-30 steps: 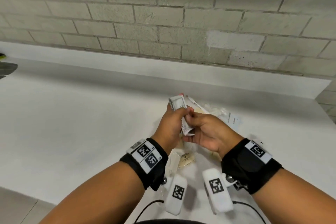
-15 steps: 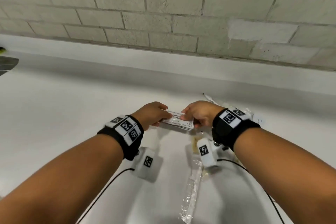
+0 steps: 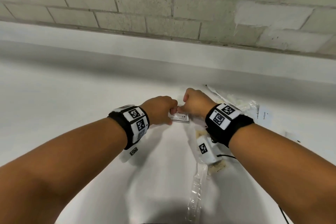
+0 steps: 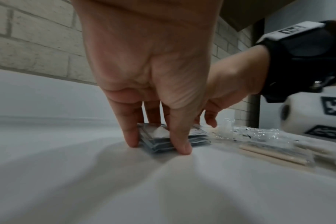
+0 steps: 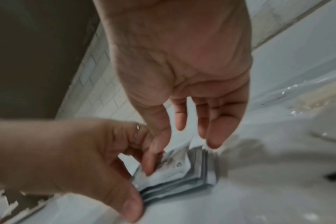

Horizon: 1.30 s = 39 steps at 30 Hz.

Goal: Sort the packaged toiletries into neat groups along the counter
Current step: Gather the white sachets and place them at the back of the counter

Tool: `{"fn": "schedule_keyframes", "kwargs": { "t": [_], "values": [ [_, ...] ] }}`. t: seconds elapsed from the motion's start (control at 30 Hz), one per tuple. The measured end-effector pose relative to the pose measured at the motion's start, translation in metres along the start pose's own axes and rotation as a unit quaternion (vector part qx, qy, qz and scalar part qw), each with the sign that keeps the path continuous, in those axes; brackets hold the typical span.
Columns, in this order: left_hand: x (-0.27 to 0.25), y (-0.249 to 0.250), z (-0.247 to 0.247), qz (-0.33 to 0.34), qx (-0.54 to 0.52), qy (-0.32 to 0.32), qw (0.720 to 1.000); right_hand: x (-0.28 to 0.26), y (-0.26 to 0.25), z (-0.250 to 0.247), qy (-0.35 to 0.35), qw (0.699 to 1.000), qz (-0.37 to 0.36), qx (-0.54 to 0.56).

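A small stack of flat grey-white sachets (image 3: 179,118) lies on the white counter (image 3: 72,114), between my two hands. My left hand (image 3: 169,114) pinches the stack's left end. In the left wrist view its thumb and a finger straddle the sachets (image 4: 163,141), with their tips down on the counter. My right hand (image 3: 189,107) hovers over the right end. In the right wrist view its thumb touches the top sachet (image 5: 182,174), and its fingers (image 5: 213,136) hang fairly straight just above the far edge. That view is blurred.
Clear crinkled packets (image 3: 240,103) and a white card (image 3: 264,114) lie to the right of the stack. A packet of pale wooden sticks (image 4: 269,153) sits close beside it. A long clear wrapper (image 3: 197,187) lies nearer me. A brick wall (image 3: 163,5) backs the counter.
Both hands have carried the sachets down from the air and set them flat on the counter. My right hand has loosened from a pinch to a light touch.
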<state>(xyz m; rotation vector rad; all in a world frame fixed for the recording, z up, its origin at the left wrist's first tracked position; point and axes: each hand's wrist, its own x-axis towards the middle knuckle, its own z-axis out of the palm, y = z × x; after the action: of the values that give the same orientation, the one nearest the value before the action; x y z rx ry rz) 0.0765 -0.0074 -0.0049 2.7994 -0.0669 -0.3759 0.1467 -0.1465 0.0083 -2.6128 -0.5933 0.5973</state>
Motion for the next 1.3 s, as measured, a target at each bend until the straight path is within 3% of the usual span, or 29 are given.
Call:
{"fn": "schedule_keyframes", "kwargs": {
  "t": [0.07, 0.17, 0.33, 0.53, 0.87, 1.3],
  "values": [
    [0.0, -0.003, 0.001, 0.0, -0.005, 0.008, 1.0, -0.015, 0.003, -0.002, -0.004, 0.999, -0.045, -0.03],
    [0.001, -0.005, 0.0, 0.015, -0.004, -0.013, 1.0, -0.03, 0.007, 0.01, -0.029, 0.98, -0.11, -0.162],
    [0.015, -0.016, -0.003, 0.037, 0.005, -0.008, 0.999, -0.011, 0.014, 0.009, 0.004, 0.972, -0.133, -0.191],
    [0.066, -0.04, -0.026, 0.026, 0.039, 0.053, 0.998, 0.049, 0.013, -0.009, 0.014, 0.97, -0.13, -0.203],
    [0.159, -0.081, -0.066, -0.021, 0.055, 0.099, 0.993, 0.159, 0.008, -0.043, 0.06, 0.983, -0.057, -0.162],
    [0.199, -0.097, -0.067, -0.002, 0.024, 0.126, 0.992, 0.201, 0.015, -0.052, 0.102, 0.983, -0.042, -0.143]
  ]
}}
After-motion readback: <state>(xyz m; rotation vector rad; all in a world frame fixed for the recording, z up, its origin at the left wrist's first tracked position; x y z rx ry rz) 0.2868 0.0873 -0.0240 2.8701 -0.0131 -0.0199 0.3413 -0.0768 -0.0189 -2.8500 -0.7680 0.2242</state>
